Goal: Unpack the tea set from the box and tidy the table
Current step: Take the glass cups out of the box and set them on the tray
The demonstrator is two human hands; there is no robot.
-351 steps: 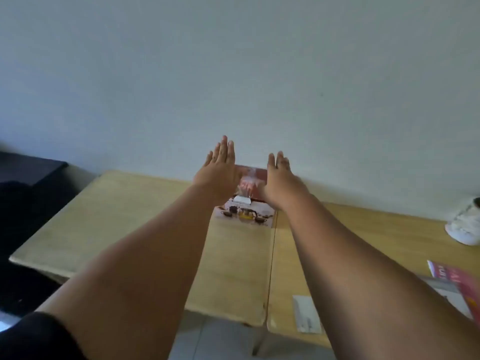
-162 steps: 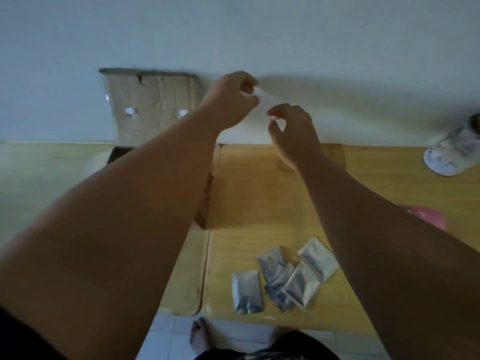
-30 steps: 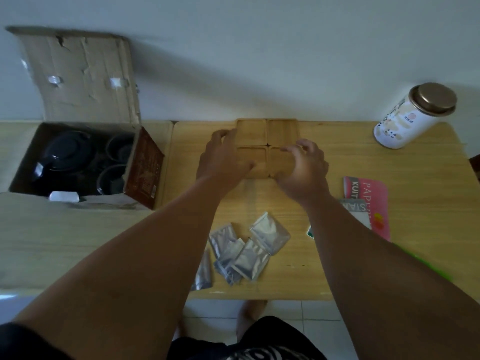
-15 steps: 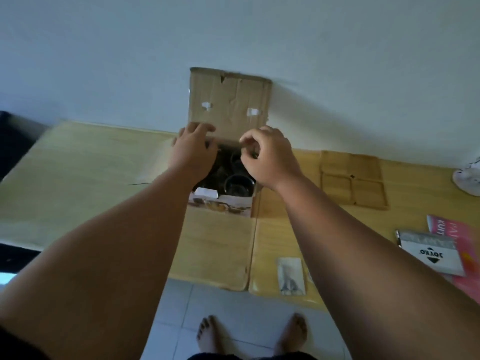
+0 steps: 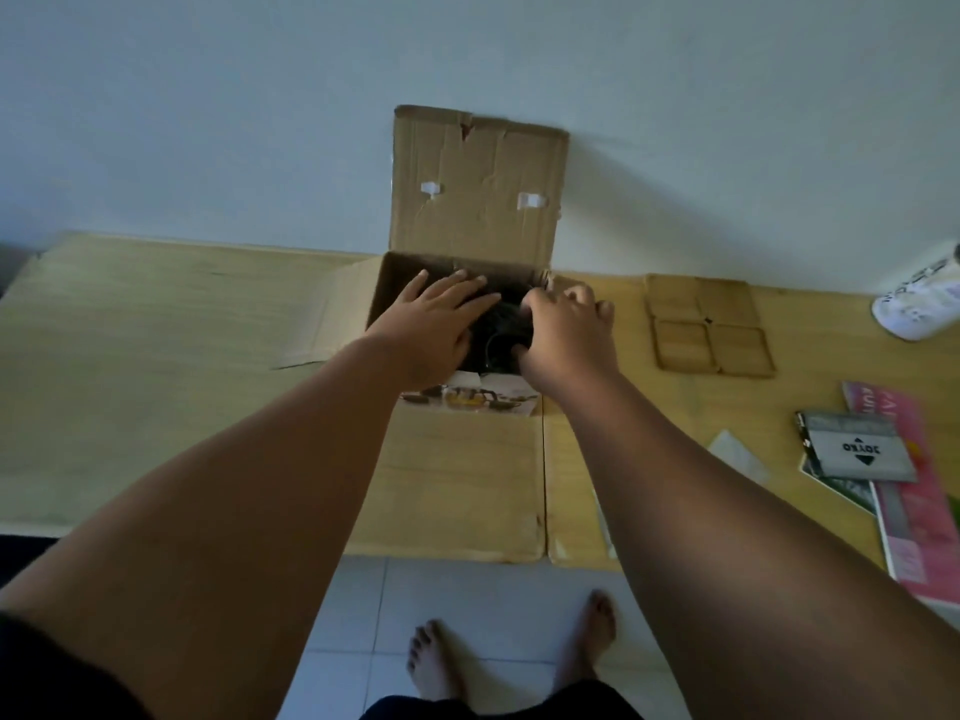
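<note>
Early-to-mid stage, by my read. Four wooden coasters (image 5: 709, 324) are already sitting out on the table (image 5: 156, 356), laid flat in a two-by-two block to the right of the box (image 5: 467, 200), near it but not touching. The dark tea ware is still sitting inside the box, so the main unpacking is looking undone.

Both hands are reaching down into the open box. Left hand (image 5: 436, 319) is lying spread and flat over the dark contents, fingers extended, not visibly gripping anything. Right hand (image 5: 563, 335) is curling over the right side of the opening, fingers bent down onto a dark round piece (image 5: 501, 345), probably a cup; whether it is actually closing on it I cannot tell, the fingertips are hiding inside.

Box: the lid flap is standing up against the wall, a side flap is lying out to the left on the table. Inside is too dark to be counting pieces; only black curved shapes are showing between the hands.

Tidying is still pending: a grey packet (image 5: 857, 449) is lying on a pink booklet (image 5: 904, 511) at far right, a small pale sachet (image 5: 737, 454) is sitting beside them, and a white tin (image 5: 919, 304) is lying at the right edge, partly cropped.
</note>
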